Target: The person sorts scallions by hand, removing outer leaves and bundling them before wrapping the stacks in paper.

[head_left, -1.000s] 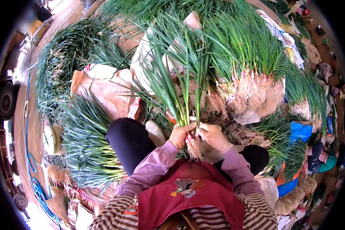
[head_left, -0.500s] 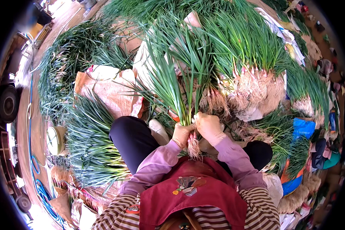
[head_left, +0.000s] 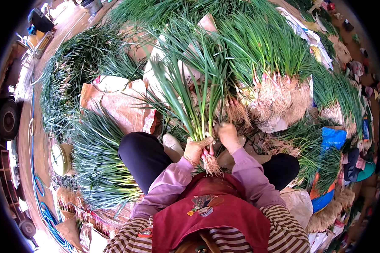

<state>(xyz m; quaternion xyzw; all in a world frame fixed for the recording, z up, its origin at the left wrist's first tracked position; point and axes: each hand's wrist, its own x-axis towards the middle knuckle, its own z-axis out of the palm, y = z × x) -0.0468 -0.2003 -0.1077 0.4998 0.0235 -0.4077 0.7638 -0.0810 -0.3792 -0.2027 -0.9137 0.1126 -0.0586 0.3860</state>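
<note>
My left hand [head_left: 198, 149], in a pale glove, is closed round a bunch of green onions [head_left: 200, 116], its long leaves fanned upward and pink bulbs and stringy roots [head_left: 211, 164] hanging below. My right hand [head_left: 228, 135], also pale, is just right of the stalks with fingers curled; its fingertips are blurred, so anything between them is unclear. Behind it lie rooty onion bundles [head_left: 278, 99]. Another heap of onions [head_left: 95, 168] rests beside my bent left knee [head_left: 137, 156].
Sacks [head_left: 116, 105] lie among the onion piles. A lidded pale container [head_left: 61, 158] stands at left, near a blue hose [head_left: 50, 223] and wheels [head_left: 7, 118]. A blue bag [head_left: 333, 137] is at right. A dark-clothed figure [head_left: 42, 21] is at far upper left.
My right hand has moved up from the bulbs and a little away from the stalks, now blurred at the fingertips. My left hand keeps hold of the bunch.
</note>
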